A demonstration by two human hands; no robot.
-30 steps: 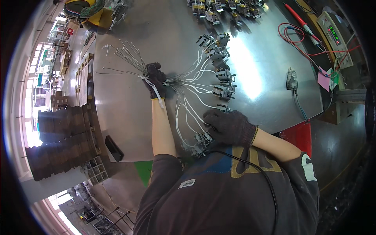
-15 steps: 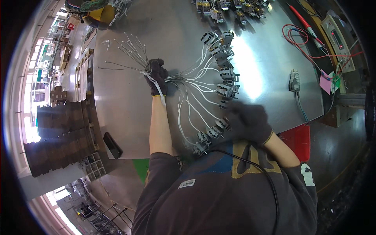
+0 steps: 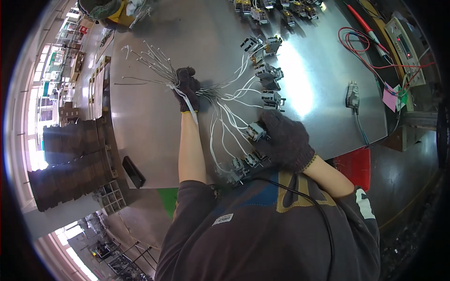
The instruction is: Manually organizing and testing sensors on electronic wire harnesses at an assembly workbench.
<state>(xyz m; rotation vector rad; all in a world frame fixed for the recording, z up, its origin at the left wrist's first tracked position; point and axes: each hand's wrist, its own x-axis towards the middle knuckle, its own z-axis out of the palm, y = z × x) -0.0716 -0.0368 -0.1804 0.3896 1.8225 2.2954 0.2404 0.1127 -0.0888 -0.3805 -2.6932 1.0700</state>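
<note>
My left hand (image 3: pixel 188 89), in a dark knit glove, is closed round a bundle of thin grey probe wires (image 3: pixel 157 65) whose tips fan out to the upper left. A white strip (image 3: pixel 190 105) hangs from the bundle across my wrist. To the right, white cables (image 3: pixel 246 91) spread from the fist to several small grey-black components (image 3: pixel 271 99) lying in an arc on the metal table (image 3: pixel 150 140). My gloved right hand (image 3: pixel 286 140) is closed on one small grey component (image 3: pixel 256 131) at the arc's near part. Its fingertips are partly hidden.
More yellow-and-metal components (image 3: pixel 259 15) lie at the far edge. On the right are a grey plug (image 3: pixel 352 96) with its cable, a red probe (image 3: pixel 358 19) with red leads, and a meter box (image 3: pixel 401 44). A black phone-like slab (image 3: pixel 133 172) lies at the near left corner.
My right hand has moved slightly left and up and now grips a component, shifting it leftward off the arc. My left hand has hardly moved.
</note>
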